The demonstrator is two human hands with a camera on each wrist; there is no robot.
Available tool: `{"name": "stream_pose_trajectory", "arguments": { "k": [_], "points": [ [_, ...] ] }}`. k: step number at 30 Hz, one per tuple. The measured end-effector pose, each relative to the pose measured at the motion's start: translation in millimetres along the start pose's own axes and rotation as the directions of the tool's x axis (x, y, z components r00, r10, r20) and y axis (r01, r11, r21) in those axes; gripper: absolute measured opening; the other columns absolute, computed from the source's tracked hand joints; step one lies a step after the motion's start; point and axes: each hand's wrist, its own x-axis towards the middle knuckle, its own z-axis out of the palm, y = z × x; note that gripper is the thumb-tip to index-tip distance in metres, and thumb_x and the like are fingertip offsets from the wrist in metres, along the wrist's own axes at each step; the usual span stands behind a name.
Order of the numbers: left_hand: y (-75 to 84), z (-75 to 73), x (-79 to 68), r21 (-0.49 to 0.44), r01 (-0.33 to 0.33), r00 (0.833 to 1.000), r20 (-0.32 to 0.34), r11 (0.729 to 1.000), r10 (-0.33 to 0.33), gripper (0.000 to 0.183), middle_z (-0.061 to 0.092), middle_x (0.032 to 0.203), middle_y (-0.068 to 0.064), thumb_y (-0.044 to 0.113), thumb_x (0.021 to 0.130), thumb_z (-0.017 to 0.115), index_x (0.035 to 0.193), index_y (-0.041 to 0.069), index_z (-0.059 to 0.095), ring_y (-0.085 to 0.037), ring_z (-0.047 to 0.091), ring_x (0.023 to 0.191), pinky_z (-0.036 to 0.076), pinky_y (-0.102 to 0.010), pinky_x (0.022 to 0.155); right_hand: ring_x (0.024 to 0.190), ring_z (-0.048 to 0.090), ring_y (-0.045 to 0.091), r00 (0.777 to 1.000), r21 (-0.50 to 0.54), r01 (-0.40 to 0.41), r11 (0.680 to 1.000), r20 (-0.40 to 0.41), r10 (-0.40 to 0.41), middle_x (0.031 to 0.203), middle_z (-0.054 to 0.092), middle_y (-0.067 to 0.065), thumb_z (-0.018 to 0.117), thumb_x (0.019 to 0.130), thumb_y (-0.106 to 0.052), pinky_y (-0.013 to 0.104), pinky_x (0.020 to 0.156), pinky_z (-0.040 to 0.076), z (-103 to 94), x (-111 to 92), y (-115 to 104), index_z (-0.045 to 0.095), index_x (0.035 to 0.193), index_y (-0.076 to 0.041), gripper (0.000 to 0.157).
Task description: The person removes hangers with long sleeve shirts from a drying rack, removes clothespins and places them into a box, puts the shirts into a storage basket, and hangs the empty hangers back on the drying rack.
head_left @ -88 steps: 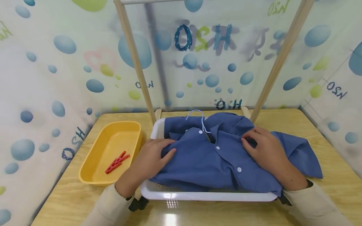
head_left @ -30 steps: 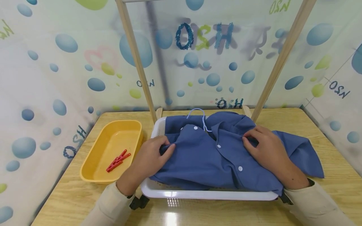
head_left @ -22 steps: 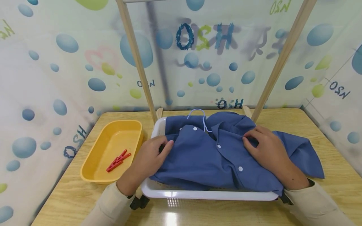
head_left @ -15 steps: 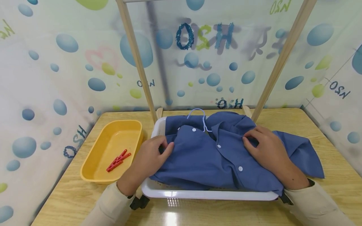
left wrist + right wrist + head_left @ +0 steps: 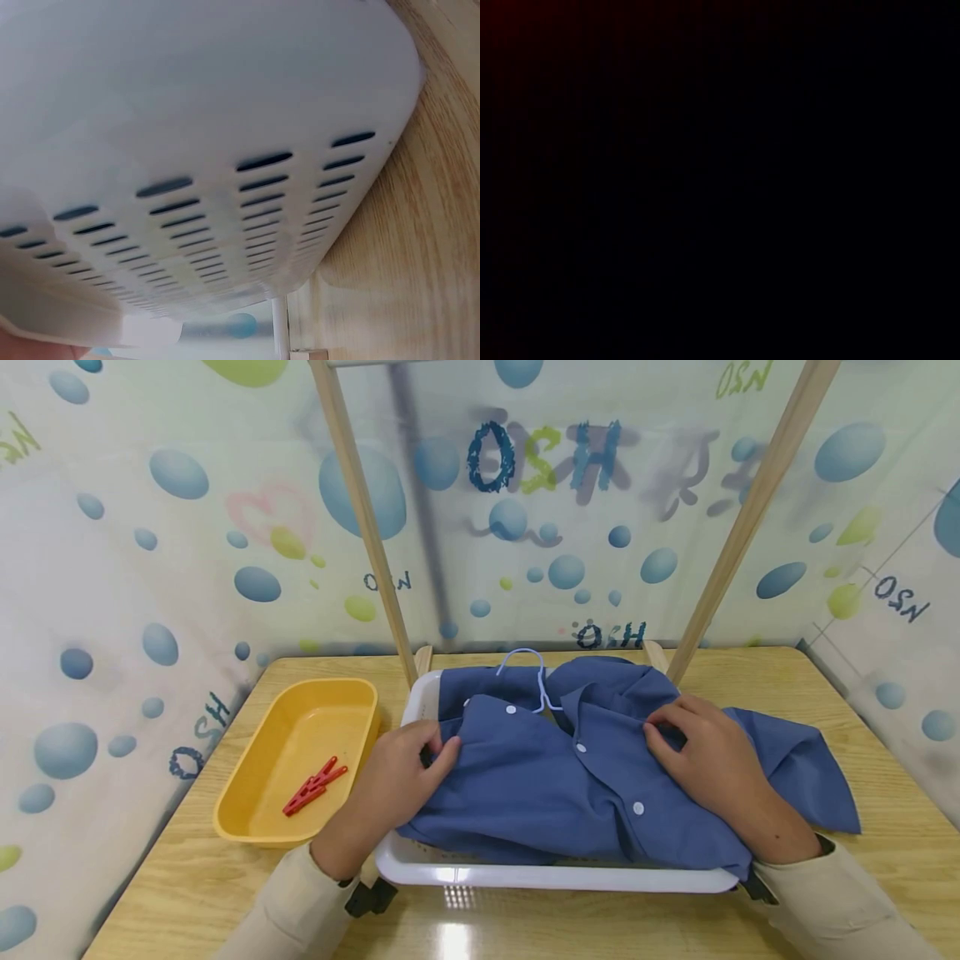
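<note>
A blue buttoned shirt lies bunched in a white basket, one end spilling past its right side onto the table. The hook of a pale blue clothes hanger sticks out at the collar. My left hand reaches over the basket's left rim and grips the shirt near its left end, fingers curled and thumb tip on the cloth. On the right side, my right hand pinches the shirt between thumb and fingers. In the left wrist view, the slotted basket wall fills most of the picture. The right wrist view is dark.
Left of the basket stands a yellow tray holding red clothes pegs. Two wooden posts, a left post and a right post, rise behind the basket. The patterned backdrop closes off the table's far side.
My left fingers have curled in from a flatter pose. The cloth under them was lifted, and its upper buttons have since shifted left and slightly down. My right hand has kept its place.
</note>
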Motion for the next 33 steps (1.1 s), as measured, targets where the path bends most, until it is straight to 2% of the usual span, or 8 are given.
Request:
{"name": "stream_pose_trajectory", "arguments": {
  "k": [6,14,24,29,33],
  "points": [
    [-0.2,-0.7,0.6,0.001,-0.012,1.000,-0.010,1.000,0.012,0.037,0.034,0.060,0.005,0.025,0.093,0.070,0.066,0.016,0.046,-0.009,0.038,0.050,0.029,-0.021,0.049,0.081,0.062,0.027,1.000,0.003,0.001,1.000,-0.001,-0.001,0.086,0.065,0.008,0.074,0.084,-0.009,0.047,0.068,0.050,0.4,0.4,-0.3,0.074,0.088,-0.006,0.005],
    [-0.1,-0.5,-0.6,0.015,-0.037,0.999,-0.011,0.999,0.037,0.041,0.040,0.062,0.004,0.022,0.093,0.071,0.059,0.017,0.047,-0.008,0.040,0.054,0.032,-0.020,0.051,0.082,0.062,0.027,1.000,0.001,0.000,1.000,0.007,0.000,0.087,0.065,0.009,0.074,0.084,-0.010,0.048,0.069,0.051,0.7,-0.3,-0.2,0.074,0.088,-0.006,0.005],
    [-1.1,2.1,-0.8,0.002,-0.102,0.992,-0.074,0.995,0.102,0.051,0.044,0.067,0.004,0.017,0.087,0.077,0.051,0.017,0.041,-0.008,0.044,0.061,0.035,-0.020,0.052,0.083,0.063,0.029,1.000,0.003,-0.004,1.000,0.002,0.004,0.088,0.066,0.009,0.074,0.084,-0.009,0.049,0.069,0.051,0.1,-1.7,0.6,0.074,0.088,-0.006,0.005],
    [-2.2,2.0,-0.2,0.014,-0.120,0.989,-0.084,0.993,0.121,0.047,0.049,0.077,0.001,0.016,0.084,0.080,0.054,0.016,0.043,-0.013,0.048,0.074,0.042,-0.024,0.062,0.082,0.062,0.028,1.000,0.004,-0.003,1.000,0.002,0.003,0.087,0.065,0.009,0.074,0.084,-0.010,0.048,0.068,0.050,0.1,-1.2,0.5,0.074,0.088,-0.006,0.005],
    [-3.2,2.0,0.4,0.019,-0.101,0.992,-0.069,0.995,0.102,0.032,0.053,0.091,-0.001,0.018,0.083,0.080,0.070,0.016,0.052,-0.019,0.050,0.090,0.045,-0.032,0.079,0.083,0.063,0.029,1.000,0.005,0.001,1.000,-0.001,-0.001,0.087,0.066,0.009,0.074,0.084,-0.009,0.049,0.069,0.051,0.2,-0.5,0.6,0.074,0.088,-0.006,0.005]
  ]
}}
